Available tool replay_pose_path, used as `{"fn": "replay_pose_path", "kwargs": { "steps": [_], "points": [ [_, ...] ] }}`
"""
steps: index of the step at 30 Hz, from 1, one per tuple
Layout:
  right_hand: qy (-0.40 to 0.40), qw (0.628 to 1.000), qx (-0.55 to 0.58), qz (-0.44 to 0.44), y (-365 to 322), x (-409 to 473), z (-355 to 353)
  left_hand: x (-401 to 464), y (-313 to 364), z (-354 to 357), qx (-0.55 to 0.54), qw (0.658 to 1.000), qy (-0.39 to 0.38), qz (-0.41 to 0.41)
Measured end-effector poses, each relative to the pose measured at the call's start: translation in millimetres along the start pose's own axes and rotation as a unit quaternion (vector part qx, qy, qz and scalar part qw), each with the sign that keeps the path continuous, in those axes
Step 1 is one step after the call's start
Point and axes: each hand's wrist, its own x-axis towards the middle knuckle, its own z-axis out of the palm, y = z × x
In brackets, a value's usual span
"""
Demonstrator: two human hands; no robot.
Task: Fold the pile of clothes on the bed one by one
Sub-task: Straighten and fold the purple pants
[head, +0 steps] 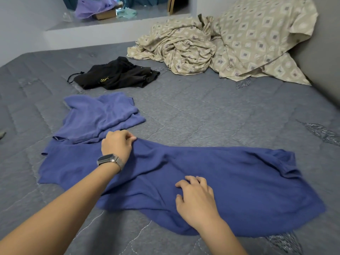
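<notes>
A grey quilted bed [211,107] with pale stitched lines fills the view and carries everything else. At its far right corner lies a crumpled beige sheet [230,43] printed with grey diamonds, heaped partly against the wall. The dark blue knit shirt [230,181] is spread flat across the near middle of the bed, its long axis running left to right; a short sleeve [287,159] shows at the right end and a straight edge at the left end. Just beyond its left part, touching it, sits a lighter blue knit garment [97,116], loosely folded. Farther back, apart from both, lies a bunched black garment [117,74] with a drawstring loop at its left; small gold lettering on it is too small to read.

The left hand [117,142], its wrist wearing a dark watch [108,160] on a silver mesh band, has its grip closed on the far edge of the dark blue shirt, thumb and curled fingers pinching a ridge of the fabric. The right hand [196,197] rests on the shirt's near middle, fingers bent and pressing down into the cloth, which wrinkles around them; whether the grip has gathered any fabric cannot be told.
</notes>
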Motion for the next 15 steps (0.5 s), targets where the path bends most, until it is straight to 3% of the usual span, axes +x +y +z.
{"fn": "replay_pose_path", "kwargs": {
  "steps": [3, 6, 10, 15],
  "points": [
    [-0.007, 1.0, -0.007, 0.0, 0.5, -0.8, 0.3, -12.3, 6.6, 8.6, 0.049, 0.998, -0.045, -0.009],
    [0.001, 1.0, -0.009, 0.007, 3.2, 1.0, -1.3, -47.1, 29.4, 6.8, -0.016, 0.997, -0.048, 0.05],
    [-0.005, 0.999, -0.016, 0.039, 8.1, 3.9, -0.3, -131.9, 32.4, 9.0, 0.046, 0.978, -0.189, 0.079],
    [-0.08, 0.993, -0.069, 0.053, 33.3, 1.7, -2.4, -168.4, -4.2, 7.1, 0.084, 0.971, -0.225, -0.006]
  ]
}}
